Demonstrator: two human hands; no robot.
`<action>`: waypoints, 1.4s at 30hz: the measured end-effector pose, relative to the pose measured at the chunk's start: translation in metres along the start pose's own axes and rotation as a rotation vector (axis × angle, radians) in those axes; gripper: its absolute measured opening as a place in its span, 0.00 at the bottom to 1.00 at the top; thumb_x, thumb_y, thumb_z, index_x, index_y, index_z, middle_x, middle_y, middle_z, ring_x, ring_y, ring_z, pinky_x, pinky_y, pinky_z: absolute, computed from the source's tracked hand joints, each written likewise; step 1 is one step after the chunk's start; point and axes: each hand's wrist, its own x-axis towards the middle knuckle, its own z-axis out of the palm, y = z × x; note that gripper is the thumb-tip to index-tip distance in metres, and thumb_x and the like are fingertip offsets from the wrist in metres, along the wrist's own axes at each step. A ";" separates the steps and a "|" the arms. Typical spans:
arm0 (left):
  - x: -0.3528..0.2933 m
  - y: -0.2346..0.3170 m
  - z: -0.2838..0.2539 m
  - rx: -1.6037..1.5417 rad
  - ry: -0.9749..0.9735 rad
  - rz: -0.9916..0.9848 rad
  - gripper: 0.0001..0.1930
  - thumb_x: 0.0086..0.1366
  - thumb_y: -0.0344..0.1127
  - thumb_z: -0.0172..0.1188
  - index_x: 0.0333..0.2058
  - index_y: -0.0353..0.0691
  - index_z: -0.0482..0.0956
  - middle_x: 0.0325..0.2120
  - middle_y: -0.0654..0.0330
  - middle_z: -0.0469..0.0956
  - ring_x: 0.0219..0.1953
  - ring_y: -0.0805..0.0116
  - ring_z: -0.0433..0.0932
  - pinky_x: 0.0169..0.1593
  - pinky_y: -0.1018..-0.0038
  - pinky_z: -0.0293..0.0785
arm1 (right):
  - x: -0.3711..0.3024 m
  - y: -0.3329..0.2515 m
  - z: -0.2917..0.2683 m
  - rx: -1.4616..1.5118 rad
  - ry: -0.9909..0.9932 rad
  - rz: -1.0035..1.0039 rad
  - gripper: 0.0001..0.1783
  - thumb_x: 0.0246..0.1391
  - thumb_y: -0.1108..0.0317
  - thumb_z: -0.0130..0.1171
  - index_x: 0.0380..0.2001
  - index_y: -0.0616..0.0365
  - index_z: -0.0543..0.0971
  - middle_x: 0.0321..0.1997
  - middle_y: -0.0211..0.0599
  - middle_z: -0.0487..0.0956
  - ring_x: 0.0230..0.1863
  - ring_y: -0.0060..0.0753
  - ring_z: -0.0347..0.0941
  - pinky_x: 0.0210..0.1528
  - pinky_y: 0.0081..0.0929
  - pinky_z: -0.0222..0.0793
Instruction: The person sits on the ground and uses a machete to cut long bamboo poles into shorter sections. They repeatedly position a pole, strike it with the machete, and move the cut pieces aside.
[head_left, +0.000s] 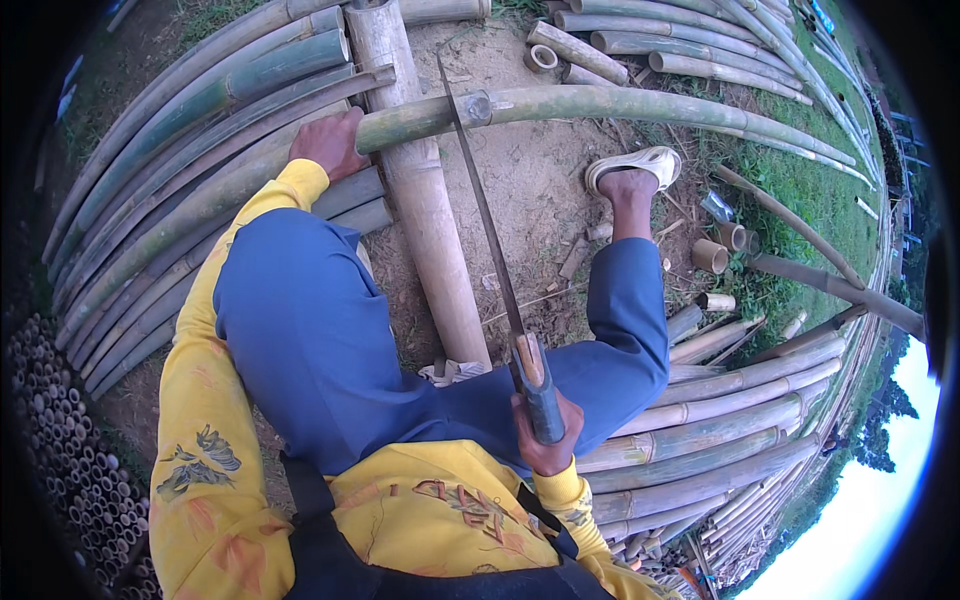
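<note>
A long greenish bamboo pole (620,102) lies across a thick log (425,215) that runs along the ground. My left hand (328,143) wraps round the pole just left of the log. In my right hand (549,430) is the handle of a handsaw (487,215), its dark blade pointing away from me. The blade crosses the pole close to a ringed joint, right of the log. Whether the teeth have cut into the bamboo I cannot tell.
Stacked bamboo poles (230,90) lie at the left, more poles (720,430) at the right. Short bamboo pieces (710,256) sit by the grass, near my sandalled foot (640,172). Cut bamboo tubes (75,430) are piled at the lower left.
</note>
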 end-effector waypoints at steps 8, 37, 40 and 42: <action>0.002 0.012 -0.007 -0.061 -0.090 0.014 0.22 0.55 0.46 0.70 0.45 0.41 0.76 0.43 0.47 0.83 0.48 0.43 0.82 0.52 0.51 0.78 | 0.099 0.032 0.046 0.093 0.017 -0.075 0.07 0.53 0.75 0.67 0.35 0.65 0.82 0.24 0.41 0.78 0.22 0.29 0.73 0.31 0.27 0.70; -0.016 0.015 0.009 0.001 -0.104 0.064 0.28 0.54 0.45 0.72 0.50 0.42 0.71 0.43 0.46 0.83 0.47 0.44 0.82 0.52 0.49 0.77 | 0.102 0.015 0.048 0.082 -0.033 -0.014 0.05 0.55 0.75 0.67 0.32 0.65 0.80 0.23 0.37 0.78 0.24 0.21 0.70 0.31 0.27 0.70; -0.021 0.009 0.016 -0.003 -0.135 0.034 0.28 0.53 0.45 0.70 0.50 0.43 0.71 0.42 0.47 0.83 0.47 0.43 0.82 0.51 0.48 0.77 | 0.028 0.008 0.007 0.081 -0.011 0.005 0.06 0.54 0.77 0.68 0.35 0.65 0.82 0.24 0.39 0.78 0.24 0.23 0.71 0.31 0.28 0.70; -0.019 0.010 0.008 -0.001 -0.077 0.044 0.25 0.57 0.44 0.70 0.48 0.38 0.72 0.41 0.45 0.84 0.46 0.43 0.83 0.52 0.49 0.77 | -0.001 0.000 -0.020 -0.068 -0.063 0.030 0.07 0.53 0.79 0.67 0.36 0.65 0.82 0.25 0.38 0.79 0.24 0.23 0.72 0.31 0.28 0.70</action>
